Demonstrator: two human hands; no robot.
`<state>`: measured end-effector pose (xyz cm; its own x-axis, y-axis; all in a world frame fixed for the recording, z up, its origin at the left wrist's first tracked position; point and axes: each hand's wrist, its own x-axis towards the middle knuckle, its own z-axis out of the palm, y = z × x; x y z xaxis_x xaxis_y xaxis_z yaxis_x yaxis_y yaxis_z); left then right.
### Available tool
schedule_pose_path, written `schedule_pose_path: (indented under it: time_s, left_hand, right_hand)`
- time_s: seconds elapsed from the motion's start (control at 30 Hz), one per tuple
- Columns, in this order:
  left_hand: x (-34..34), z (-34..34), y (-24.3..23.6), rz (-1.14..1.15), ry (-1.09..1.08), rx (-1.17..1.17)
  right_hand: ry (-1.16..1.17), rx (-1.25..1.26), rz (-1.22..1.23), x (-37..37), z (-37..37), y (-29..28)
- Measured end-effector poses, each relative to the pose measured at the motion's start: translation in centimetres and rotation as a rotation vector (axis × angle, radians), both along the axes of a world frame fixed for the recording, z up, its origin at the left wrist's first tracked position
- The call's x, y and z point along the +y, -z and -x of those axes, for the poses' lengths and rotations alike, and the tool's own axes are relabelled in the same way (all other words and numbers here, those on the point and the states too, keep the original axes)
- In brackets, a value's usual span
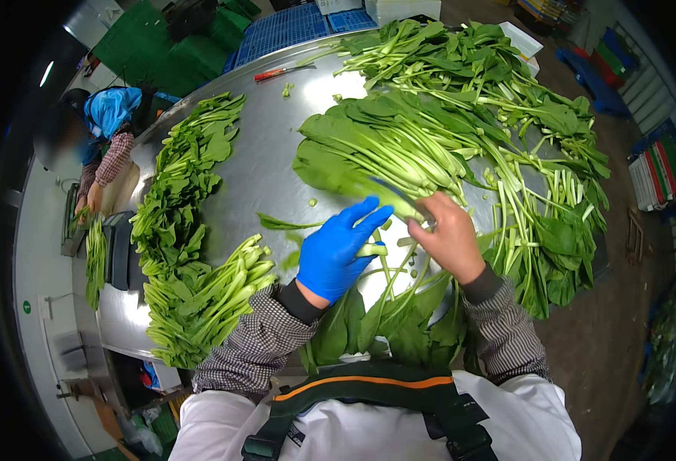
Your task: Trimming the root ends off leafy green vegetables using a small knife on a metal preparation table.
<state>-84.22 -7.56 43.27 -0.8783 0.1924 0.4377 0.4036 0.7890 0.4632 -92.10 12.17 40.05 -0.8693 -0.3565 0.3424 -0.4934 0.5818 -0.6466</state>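
Note:
My left hand (338, 250), in a blue glove, is closed around a stalk of leafy greens (372, 250), whose pale stem end shows at the thumb. My bare right hand (451, 237) grips a knife (396, 192); its handle is mostly hidden in the fingers. The dark blade points up and left, just past my left fingertips. Beyond both hands lies a large pile of leafy greens (388, 146) with light green stems. Loose leaves (388, 319) lie between my forearms at the near table edge. A blurred green leaf by the blade is hard to make out.
Trimmed greens (180, 223) form a long row along the left of the metal table (265, 123). More greens (557, 230) cover its right side. A red-handled knife (275, 74) lies at the far edge. At far left, a person (111, 127) handles greens beside a dark scale-like device (119, 250).

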Motion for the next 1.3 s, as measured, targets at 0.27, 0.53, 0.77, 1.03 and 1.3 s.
schedule_pose_path:
  time_s: [0.27,0.53,0.77,1.03,1.3]
  left_hand:
    - [1.4,0.1,0.3,-0.689,-0.026,-0.587]
    - [1.1,-0.9,0.1,-1.098,0.012,-0.977]
    - [1.4,-0.9,0.5,-0.912,0.017,-0.882]
    - [-2.0,0.6,1.6,-0.686,-0.138,-0.827]
    - [-2.8,0.3,1.0,-0.814,0.133,-0.939]
  right_hand:
    - [-0.091,-0.238,0.411,1.7,-3.2,-1.7]
    - [0.032,0.115,-0.172,4.2,-3.4,3.3]
    - [-0.271,-0.428,0.463,1.3,-3.7,0.3]
    - [-0.077,-0.758,0.507,1.3,-1.5,-1.0]
    - [-0.317,-0.661,0.155,-1.5,0.0,-2.5]
